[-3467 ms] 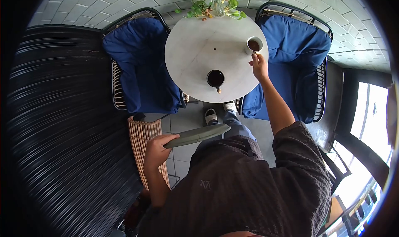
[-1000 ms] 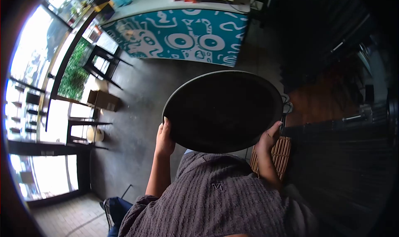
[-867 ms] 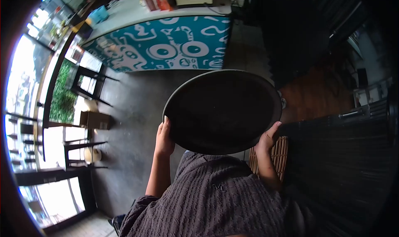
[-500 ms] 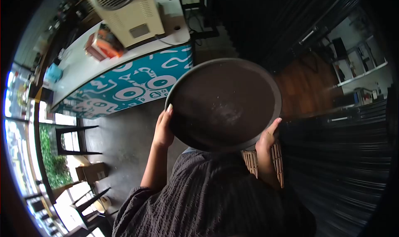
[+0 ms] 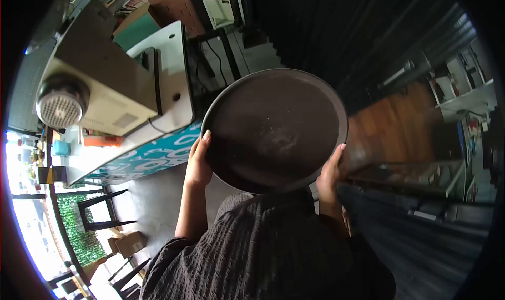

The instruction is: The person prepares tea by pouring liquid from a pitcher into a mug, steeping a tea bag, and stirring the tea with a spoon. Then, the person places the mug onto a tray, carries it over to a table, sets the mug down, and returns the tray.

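Note:
A round dark brown serving tray with a raised rim is held out in front of my body. Pale scuffs and specks mark its middle, and nothing stands on it. My left hand grips the left rim, thumb over the edge. On the lower right rim, my right hand has a similar hold. The fingers of both hands are mostly hidden under the tray.
To the left stands a counter with a teal patterned front, carrying a beige machine. Black pleated curtains hang ahead and right, beside an opening with a wooden floor. A black stool and a cardboard box are at lower left.
My view has moved forward along the counter and turned, so the beige machine now appears nearer and further left. The tray stays in both hands, slightly further left in view.

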Demonstrator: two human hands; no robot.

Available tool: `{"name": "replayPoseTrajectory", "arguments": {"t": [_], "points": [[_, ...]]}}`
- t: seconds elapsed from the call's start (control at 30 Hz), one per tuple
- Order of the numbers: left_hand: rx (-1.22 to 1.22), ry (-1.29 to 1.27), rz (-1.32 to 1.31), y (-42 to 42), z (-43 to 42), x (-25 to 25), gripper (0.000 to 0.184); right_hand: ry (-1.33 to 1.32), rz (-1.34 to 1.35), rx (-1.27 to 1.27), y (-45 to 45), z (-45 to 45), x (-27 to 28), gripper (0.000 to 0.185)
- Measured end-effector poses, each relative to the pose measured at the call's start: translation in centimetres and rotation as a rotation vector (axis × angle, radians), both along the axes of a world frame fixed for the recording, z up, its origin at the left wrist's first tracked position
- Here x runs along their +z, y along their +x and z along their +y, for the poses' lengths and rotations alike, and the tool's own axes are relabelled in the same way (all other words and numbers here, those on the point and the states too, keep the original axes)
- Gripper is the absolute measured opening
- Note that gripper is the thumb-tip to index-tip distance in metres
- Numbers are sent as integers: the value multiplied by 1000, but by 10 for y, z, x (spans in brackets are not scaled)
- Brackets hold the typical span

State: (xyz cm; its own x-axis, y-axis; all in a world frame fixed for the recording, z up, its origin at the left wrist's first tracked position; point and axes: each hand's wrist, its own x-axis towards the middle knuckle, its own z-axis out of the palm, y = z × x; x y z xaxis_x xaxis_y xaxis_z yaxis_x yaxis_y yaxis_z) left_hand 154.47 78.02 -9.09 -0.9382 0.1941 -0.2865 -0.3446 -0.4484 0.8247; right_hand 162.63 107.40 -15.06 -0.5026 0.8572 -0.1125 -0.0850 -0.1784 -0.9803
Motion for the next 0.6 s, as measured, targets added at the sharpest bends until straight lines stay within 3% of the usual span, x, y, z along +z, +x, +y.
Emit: {"name": "replayPoseTrajectory", "arguments": {"t": [0.07,0.13,0.27,0.37,0.53,0.6], "points": [[61,-7,-22,-19,30,15,45,40,-127,-21,-39,36,4,58],[115,16,-53,-44,51,26,46,38,-152,155,-77,72,19,60],[76,-27,52,-79,82,38,46,-159,-91,267,-144,103,48,60],[333,-123,-12,-101,87,9,45,-182,-119,299,-187,117,42,57],[338,-150,-7,-153,105,20,43,-179,-147,310,-251,124,22,46],[353,-12,-83,-181,105,14,43,-183,-132,378,-278,128,19,45]]}}
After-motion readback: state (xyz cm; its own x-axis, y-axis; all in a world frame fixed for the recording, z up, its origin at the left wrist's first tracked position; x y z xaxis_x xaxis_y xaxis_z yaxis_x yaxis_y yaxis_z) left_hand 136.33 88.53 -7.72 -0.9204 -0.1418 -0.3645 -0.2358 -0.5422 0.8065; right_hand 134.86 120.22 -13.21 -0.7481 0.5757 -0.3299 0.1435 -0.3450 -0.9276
